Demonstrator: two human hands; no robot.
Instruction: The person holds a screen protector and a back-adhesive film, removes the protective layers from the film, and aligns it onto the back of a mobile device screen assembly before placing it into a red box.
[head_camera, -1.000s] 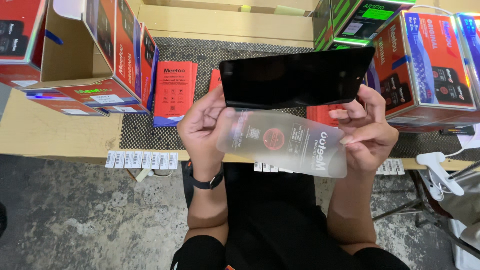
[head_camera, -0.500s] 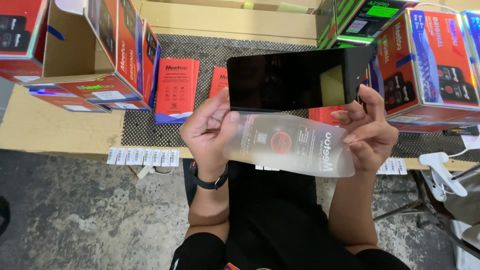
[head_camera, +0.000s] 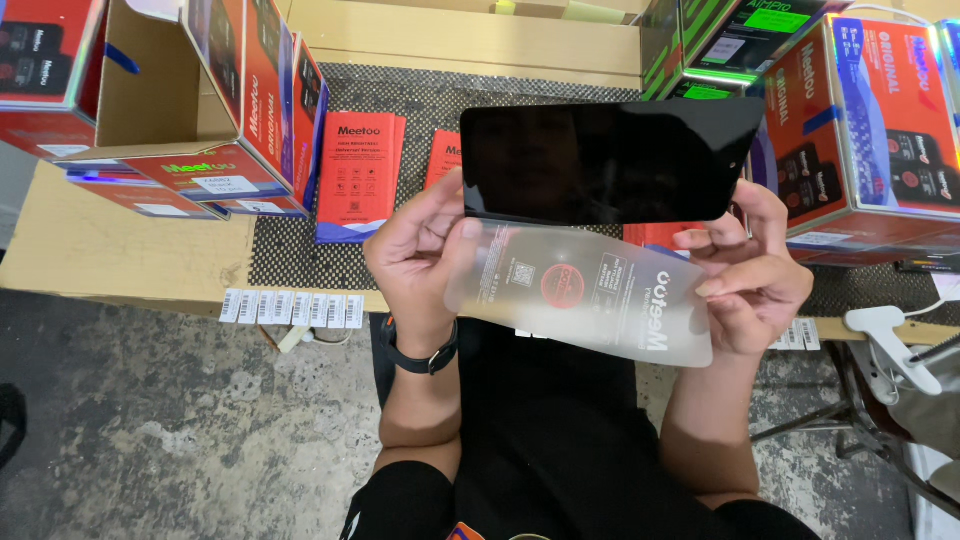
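Observation:
A glossy black glass panel (head_camera: 610, 160), shaped like a phone screen, is held flat above the table edge between both hands. My left hand (head_camera: 415, 255) grips its left end, thumb on the panel's lower corner. My right hand (head_camera: 755, 275) holds the right end from beneath. Under the panel hangs a frosted translucent film sheet (head_camera: 590, 290) with a red round mark and printed text; both hands pinch it and it curls down away from the glass. A dark wristband (head_camera: 420, 355) sits on my left wrist.
Flat red packets (head_camera: 355, 175) lie on a dark mesh mat (head_camera: 420, 100) on the wooden table (head_camera: 120, 250). Open red cartons (head_camera: 170, 100) stand at left, more red and green cartons (head_camera: 860, 130) at right. Barcode stickers (head_camera: 290, 308) line the table edge. A white clamp (head_camera: 885, 335) sits lower right.
The black panel and the film have shifted slightly right and up in view. The film hangs a little further apart from the panel. Both hands keep their grip.

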